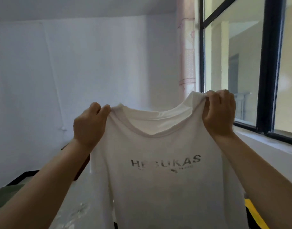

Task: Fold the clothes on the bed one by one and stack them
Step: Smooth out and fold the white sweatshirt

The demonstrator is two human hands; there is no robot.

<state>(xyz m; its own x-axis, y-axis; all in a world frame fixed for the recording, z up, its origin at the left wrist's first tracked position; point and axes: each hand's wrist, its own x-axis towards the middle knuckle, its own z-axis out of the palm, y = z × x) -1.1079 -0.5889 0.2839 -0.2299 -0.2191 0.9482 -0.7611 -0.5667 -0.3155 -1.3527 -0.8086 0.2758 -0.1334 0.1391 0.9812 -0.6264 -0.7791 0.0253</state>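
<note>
- Currently: left grip [89,124] and right grip [219,113] each pinched on a shoulder of the white T-shirt [166,179].
- Shirt hangs below both grips, print facing; likely spread for folding.

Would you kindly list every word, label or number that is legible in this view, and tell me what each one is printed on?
"HE?UKAS": large grey capitals across the chest of the white T-shirt, which the left hand and right hand hold up by the shoulders. A crease blurs the third letter and it cannot be told.
Small print and a small mark just under that word: too small and blurred to read.
No other text is legible in this view.
</note>
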